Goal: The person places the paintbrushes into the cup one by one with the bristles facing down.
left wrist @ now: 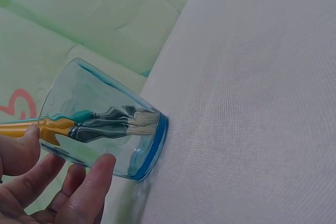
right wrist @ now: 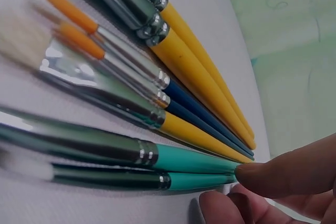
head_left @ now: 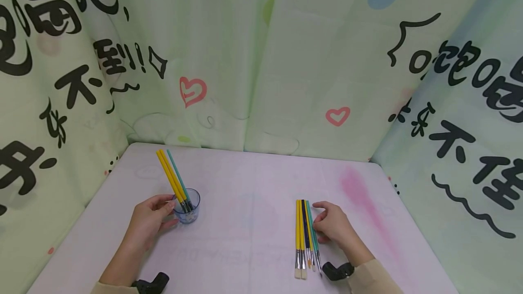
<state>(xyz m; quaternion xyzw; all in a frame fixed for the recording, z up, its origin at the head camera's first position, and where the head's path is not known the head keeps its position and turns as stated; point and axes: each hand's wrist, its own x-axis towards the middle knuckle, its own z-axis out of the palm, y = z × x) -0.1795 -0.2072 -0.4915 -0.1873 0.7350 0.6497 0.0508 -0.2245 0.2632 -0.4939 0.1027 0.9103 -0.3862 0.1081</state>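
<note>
Nearest the head camera, we see two beige sleeves (head_left: 373, 278) and the black wrist devices (head_left: 337, 271) beside them. Beyond, the left hand (head_left: 149, 219) curls about the side of a clear blue cup (head_left: 196, 205), which stands upright on the white table (head_left: 241, 239). Two yellow brushes (head_left: 166, 172) and a teal brush (head_left: 176, 169) lean in it. The right hand (head_left: 333, 223) is at a row of brushes (head_left: 305, 226) lying side by side, well apart from the cup.

In the left wrist view, we find thumb and fingers holding the cup, bristles down inside.

In the right wrist view, we see the thumb against the teal handles' ends; whether it pinches them, we cannot tell.
</note>
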